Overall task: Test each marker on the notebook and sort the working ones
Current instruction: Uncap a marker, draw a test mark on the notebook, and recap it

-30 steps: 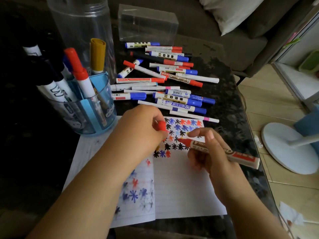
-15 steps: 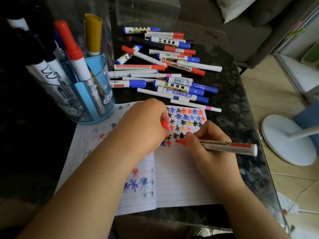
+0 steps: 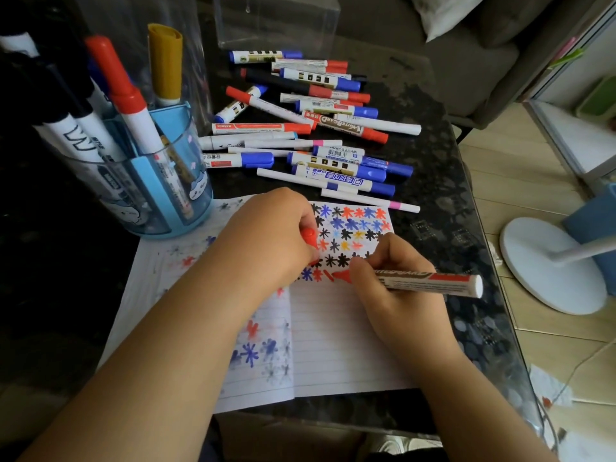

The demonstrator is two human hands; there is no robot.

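At the far left a blue pen holder stands on the dark table, its base touching the top left corner of the open notebook. Several markers stand upright in it, among them a red-capped marker and a yellow-capped marker. Behind it rises a clear plastic jar.

The left hand rests on the left page near the fold, fingers curled around a red cap that shows between them.

Past the notebook's top edge lies a loose pile of markers, white barrels with red, blue and pink caps, mostly lying side to side, some crossing. A clear plastic box stands behind the pile.

The top of the right page is filled with rows of star marks in black, blue, red and orange. Just below them sits a short red stroke.

The right hand pinches an uncapped red marker between thumb and fingers, close behind the tip. The tip points left and touches the page right beside the red stroke; the barrel stretches out to the right over the table edge.

At the far right, on the tiled floor, stands the round white base of some stand.
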